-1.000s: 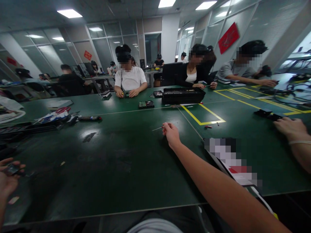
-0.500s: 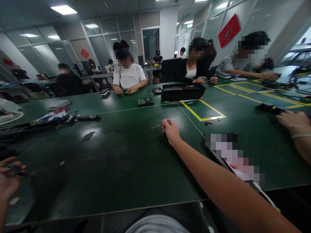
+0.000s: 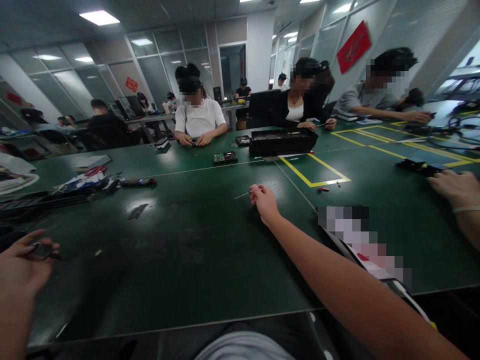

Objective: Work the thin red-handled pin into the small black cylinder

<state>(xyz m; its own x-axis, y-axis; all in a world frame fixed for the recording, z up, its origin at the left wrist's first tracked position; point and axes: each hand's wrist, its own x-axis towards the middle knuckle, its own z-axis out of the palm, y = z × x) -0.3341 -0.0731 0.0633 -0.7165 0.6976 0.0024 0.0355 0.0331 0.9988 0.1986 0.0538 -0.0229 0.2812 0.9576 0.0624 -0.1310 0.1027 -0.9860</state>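
Observation:
Over the green table (image 3: 161, 285), my right hand (image 3: 264, 205) is closed round a thin screwdriver (image 3: 242, 195). Its slender metal shaft sticks out to the left, and its handle is mostly hidden by the fingers. At the left edge, my left hand (image 3: 28, 262) is palm up, its fingers curled round a small dark object with a shiny part (image 3: 40, 250). What that object is cannot be made out. A small pale scrap (image 3: 98, 252) lies on the table to the right of my left hand.
A multicoloured screwdriver (image 3: 138, 182) lies by a pile of tools (image 3: 90, 181) at left. Further back are a circuit board (image 3: 225, 157) and a black bin (image 3: 283, 142). A paper-covered board (image 3: 360, 250) lies right of my forearm. A co-worker's hand (image 3: 455, 187) is at right; others sit opposite.
My left hand has moved right and slightly up, further into view, with the small dark object in it. My right hand and its screwdriver have stayed almost still.

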